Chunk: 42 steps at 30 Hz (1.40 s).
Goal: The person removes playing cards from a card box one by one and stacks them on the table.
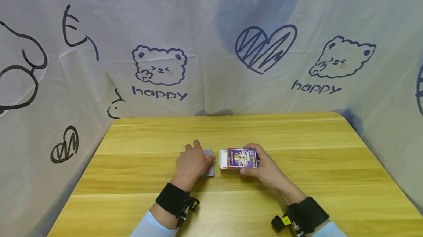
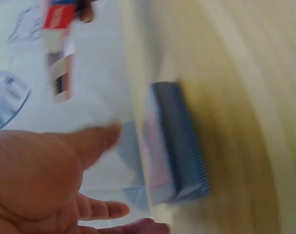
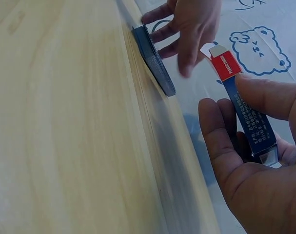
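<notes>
A stack of playing cards (image 1: 208, 171) lies on the table, with grey sides and a pinkish-red top; in the left wrist view the card stack (image 2: 179, 146) appears edge-on. My left hand (image 1: 191, 161) is over the stack's left part, its fingers spread and its thumb extended. Nothing is in its grasp, as the right wrist view of the left hand (image 3: 194, 24) shows. To the right, my right hand (image 1: 266, 165) grips a blue and red card box (image 1: 242, 158) between thumb and fingers. The box's white end flap (image 1: 223, 159) stands out open toward the stack.
The wooden table (image 1: 148, 134) runs back to a pale cloth backdrop (image 1: 211, 64) with drawn bears, hearts and lettering. Cloth also hangs at both sides. A black strap with a small camera (image 1: 176, 200) is on each wrist.
</notes>
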### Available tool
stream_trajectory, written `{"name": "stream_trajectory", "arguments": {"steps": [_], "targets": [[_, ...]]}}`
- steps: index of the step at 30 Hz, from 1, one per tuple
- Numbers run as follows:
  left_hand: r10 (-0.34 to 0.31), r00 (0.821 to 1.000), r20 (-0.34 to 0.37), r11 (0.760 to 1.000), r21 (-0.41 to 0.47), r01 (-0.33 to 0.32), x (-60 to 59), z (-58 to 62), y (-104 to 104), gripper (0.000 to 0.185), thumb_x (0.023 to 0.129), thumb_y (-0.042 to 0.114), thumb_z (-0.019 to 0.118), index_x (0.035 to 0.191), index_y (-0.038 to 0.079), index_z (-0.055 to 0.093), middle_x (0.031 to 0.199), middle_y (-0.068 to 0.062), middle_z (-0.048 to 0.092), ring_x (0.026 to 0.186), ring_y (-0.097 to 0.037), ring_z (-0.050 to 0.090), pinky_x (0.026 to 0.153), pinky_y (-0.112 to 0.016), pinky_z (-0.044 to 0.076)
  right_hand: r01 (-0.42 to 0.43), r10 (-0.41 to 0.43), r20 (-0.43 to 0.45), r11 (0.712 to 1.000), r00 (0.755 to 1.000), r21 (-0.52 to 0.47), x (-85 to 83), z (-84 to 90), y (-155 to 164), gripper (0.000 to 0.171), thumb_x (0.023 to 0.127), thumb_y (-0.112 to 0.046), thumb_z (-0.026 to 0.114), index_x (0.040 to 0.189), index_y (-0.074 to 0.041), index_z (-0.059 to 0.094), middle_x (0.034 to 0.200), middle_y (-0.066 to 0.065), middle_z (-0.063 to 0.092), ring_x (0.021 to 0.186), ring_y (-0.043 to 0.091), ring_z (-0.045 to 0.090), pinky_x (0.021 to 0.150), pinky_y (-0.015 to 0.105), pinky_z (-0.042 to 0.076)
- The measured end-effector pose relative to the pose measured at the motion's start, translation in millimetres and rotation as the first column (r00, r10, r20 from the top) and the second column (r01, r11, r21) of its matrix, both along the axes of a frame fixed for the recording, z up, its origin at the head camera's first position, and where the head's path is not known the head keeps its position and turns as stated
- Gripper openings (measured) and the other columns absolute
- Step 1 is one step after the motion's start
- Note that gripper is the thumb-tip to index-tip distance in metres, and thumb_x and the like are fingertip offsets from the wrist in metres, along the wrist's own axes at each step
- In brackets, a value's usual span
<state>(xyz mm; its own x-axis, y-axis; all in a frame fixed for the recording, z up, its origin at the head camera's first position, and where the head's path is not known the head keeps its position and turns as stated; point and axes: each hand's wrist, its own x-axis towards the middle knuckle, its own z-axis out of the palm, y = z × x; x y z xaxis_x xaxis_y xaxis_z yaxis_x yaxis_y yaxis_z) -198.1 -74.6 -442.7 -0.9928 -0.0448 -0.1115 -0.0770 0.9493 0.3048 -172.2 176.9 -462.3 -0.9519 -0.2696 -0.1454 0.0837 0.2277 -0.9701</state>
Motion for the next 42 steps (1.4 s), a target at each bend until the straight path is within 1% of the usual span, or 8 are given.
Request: {"name": "stream_trajectory", "arguments": {"steps": [4, 7, 14, 18, 32, 35, 39, 42], "targets": [[0.002, 0.998, -0.055, 0.99, 0.138, 0.006, 4.4, 10.1, -15, 0.04, 0.103, 0.034, 0.066, 0.127, 0.001, 0.064, 0.11, -0.019, 0.064, 0.088, -0.033, 0.065, 0.072, -0.046, 0.056, 0.0, 0.0, 0.003, 1.0, 1.0, 0.003, -0.5, -1.3, -1, 0.075, 0.089, -0.001, 0.082, 0.15, -0.015, 0.042, 0.14, 0.022, 0.051, 0.113, 0.03, 0.059, 0.091, 0.035, 0.054], [-0.013, 0.997, -0.07, 0.952, 0.305, 0.034, 8.9, 15.6, -21, 0.018, 0.104, 0.023, 0.065, 0.11, 0.006, 0.07, 0.098, -0.01, 0.065, 0.078, -0.024, 0.06, 0.065, -0.037, 0.05, -0.004, 0.004, 0.008, 1.0, 1.0, -0.009, 0.0, -2.2, -3, 0.076, 0.088, -0.001, 0.082, 0.151, -0.014, 0.042, 0.14, 0.023, 0.051, 0.113, 0.03, 0.059, 0.091, 0.035, 0.054], [-0.035, 0.997, -0.068, 0.817, 0.573, 0.068, 22.0, 12.6, -18, 0.011, 0.101, 0.019, 0.066, 0.098, 0.009, 0.07, 0.091, -0.006, 0.061, 0.076, -0.019, 0.055, 0.063, -0.032, 0.045, -0.016, 0.016, 0.012, 1.0, 1.0, -0.02, 2.2, -2.8, -7, 0.077, 0.088, -0.001, 0.083, 0.152, -0.013, 0.041, 0.14, 0.023, 0.051, 0.111, 0.03, 0.06, 0.09, 0.035, 0.055], [-0.057, 0.994, -0.091, 0.78, 0.617, 0.101, 28.4, 7.0, -10, 0.013, 0.101, 0.021, 0.066, 0.099, 0.01, 0.073, 0.097, -0.007, 0.058, 0.081, -0.019, 0.053, 0.067, -0.032, 0.044, -0.034, 0.034, 0.014, 0.999, 0.999, -0.03, 4.3, -2.8, -9, 0.076, 0.089, -0.001, 0.082, 0.152, -0.012, 0.041, 0.139, 0.024, 0.051, 0.111, 0.029, 0.061, 0.089, 0.035, 0.056], [-0.104, 0.98, -0.171, 0.753, 0.63, 0.19, 32.1, 1.8, -2, 0.007, 0.099, 0.019, 0.069, 0.105, 0.018, 0.072, 0.093, -0.005, 0.053, 0.075, -0.018, 0.048, 0.063, -0.029, 0.039, -0.092, 0.092, -0.009, 0.995, 0.996, -0.049, 5.4, -5.9, -10, 0.076, 0.09, -0.004, 0.082, 0.152, -0.009, 0.038, 0.135, 0.025, 0.053, 0.111, 0.027, 0.06, 0.089, 0.031, 0.056], [-0.127, 0.976, -0.18, 0.765, 0.608, 0.211, 32.2, 0.9, -1, 0.004, 0.098, 0.021, 0.073, 0.097, 0.017, 0.074, 0.092, -0.005, 0.054, 0.077, -0.018, 0.048, 0.065, -0.031, 0.039, -0.091, 0.091, -0.011, 0.995, 0.996, -0.05, 6.3, -4.5, -11, 0.077, 0.09, -0.003, 0.082, 0.153, -0.008, 0.037, 0.135, 0.026, 0.053, 0.11, 0.027, 0.061, 0.088, 0.031, 0.057], [-0.134, 0.978, -0.16, 0.791, 0.577, 0.203, 32.7, 0.2, -1, 0.015, 0.098, 0.024, 0.074, 0.086, 0.016, 0.074, 0.089, -0.003, 0.058, 0.078, -0.017, 0.049, 0.066, -0.031, 0.04, -0.075, 0.075, -0.006, 0.996, 0.997, -0.053, 7.7, -2.3, -14, 0.078, 0.09, -0.001, 0.081, 0.153, -0.008, 0.037, 0.136, 0.025, 0.052, 0.108, 0.026, 0.062, 0.087, 0.031, 0.057], [-0.13, 0.986, -0.106, 0.777, 0.607, 0.168, 32.9, -0.1, -1, 0.02, 0.098, 0.028, 0.073, 0.084, 0.015, 0.072, 0.082, -0.001, 0.059, 0.07, -0.015, 0.05, 0.06, -0.03, 0.04, -0.062, 0.062, -0.001, 0.997, 0.998, -0.055, 8.7, -1.1, -16, 0.078, 0.089, 0.0, 0.081, 0.153, -0.009, 0.038, 0.138, 0.024, 0.051, 0.108, 0.027, 0.062, 0.087, 0.031, 0.057]]}}
